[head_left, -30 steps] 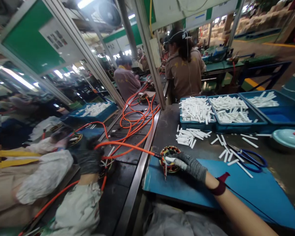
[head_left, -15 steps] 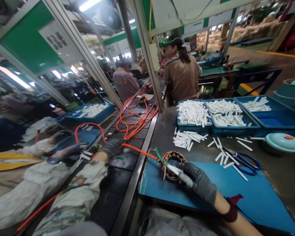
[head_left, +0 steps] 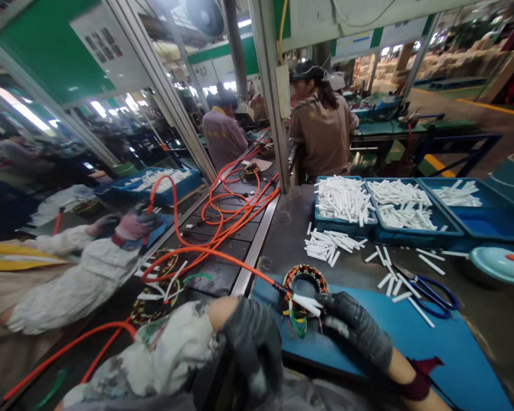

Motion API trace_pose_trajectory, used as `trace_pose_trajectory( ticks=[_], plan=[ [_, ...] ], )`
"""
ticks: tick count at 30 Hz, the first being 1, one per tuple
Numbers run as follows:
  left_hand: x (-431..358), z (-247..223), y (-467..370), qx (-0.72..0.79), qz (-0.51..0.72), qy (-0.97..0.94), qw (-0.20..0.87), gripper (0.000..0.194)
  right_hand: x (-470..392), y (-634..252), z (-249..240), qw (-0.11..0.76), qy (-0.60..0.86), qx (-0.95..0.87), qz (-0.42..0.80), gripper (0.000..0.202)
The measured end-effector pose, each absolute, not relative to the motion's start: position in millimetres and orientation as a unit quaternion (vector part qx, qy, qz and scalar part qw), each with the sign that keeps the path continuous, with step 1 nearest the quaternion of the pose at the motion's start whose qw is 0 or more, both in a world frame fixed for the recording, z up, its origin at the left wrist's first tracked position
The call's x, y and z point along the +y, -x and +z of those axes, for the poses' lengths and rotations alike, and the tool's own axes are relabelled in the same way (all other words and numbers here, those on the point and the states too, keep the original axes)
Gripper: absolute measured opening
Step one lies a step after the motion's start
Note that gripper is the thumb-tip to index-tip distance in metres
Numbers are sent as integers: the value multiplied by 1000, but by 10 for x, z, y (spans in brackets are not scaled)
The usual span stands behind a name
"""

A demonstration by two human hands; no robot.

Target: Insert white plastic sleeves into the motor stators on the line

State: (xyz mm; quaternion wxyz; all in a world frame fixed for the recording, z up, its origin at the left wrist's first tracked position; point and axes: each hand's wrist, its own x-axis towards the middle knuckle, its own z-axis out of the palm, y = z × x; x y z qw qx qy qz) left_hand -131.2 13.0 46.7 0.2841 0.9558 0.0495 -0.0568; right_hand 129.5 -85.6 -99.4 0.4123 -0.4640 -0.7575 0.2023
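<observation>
On the blue mat stands a wire-wound ring, a motor stator [head_left: 307,279], with an orange cable [head_left: 223,254] running to it from the left. White sleeves [head_left: 307,304] sit on its leads. My right hand [head_left: 357,328], in a dark grey glove, has its fingertips closed on the ends of these sleeves at the ring's near right side. Green and yellow wires [head_left: 298,326] hang at the front of the stator. My left hand [head_left: 255,345], also gloved, hangs near the mat's left corner, fingers pointing down and slightly apart, with nothing visible in them.
Blue bins [head_left: 415,231] of white sleeves line the right bench. Loose sleeves [head_left: 332,244], blue-handled scissors [head_left: 432,294] and a lidded turquoise bowl [head_left: 501,264] lie before them. More stators [head_left: 154,302] and cables rest leftward. A co-worker's hand [head_left: 135,225] holds a cable; other people sit beyond.
My left hand has come back from the cable on the left toward my body. The cable now arches higher, and the stator's green wire hangs in front. My right hand stays at the sleeves.
</observation>
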Motion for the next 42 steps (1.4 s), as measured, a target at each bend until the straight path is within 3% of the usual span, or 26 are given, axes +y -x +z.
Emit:
trace_pose_trajectory(
  ticks=[2,4,6,9,12,21,25,29,36,42],
  plan=[
    [37,422,1180,-45,-54,-929,362,30,-824,-1312,-1060,408,474,-760,178,34],
    [-6,371,989,-4,22,-927,376,39,-783,-1300,-1125,415,491,-751,153,35],
    [20,305,769,164,77,-941,286,45,-742,-1257,-1167,429,512,-730,146,38],
    [137,182,495,325,-45,-933,151,44,-691,-1167,-1178,443,549,-690,160,44],
    [243,95,371,311,-156,-931,115,37,-657,-1100,-1152,451,564,-671,165,50],
    [309,132,532,224,-140,-963,47,25,-605,-1200,-835,410,514,-706,264,48],
    [364,105,706,257,-160,-949,89,34,-568,-1285,-636,383,425,-741,351,46],
    [381,20,762,290,-120,-938,149,34,-529,-1289,-607,374,423,-704,431,42],
    [451,-71,824,282,-68,-909,300,34,-475,-1202,-715,375,551,-669,329,39],
    [541,-13,841,263,-90,-875,396,38,-497,-1336,-650,368,513,-676,381,39]
  ],
)
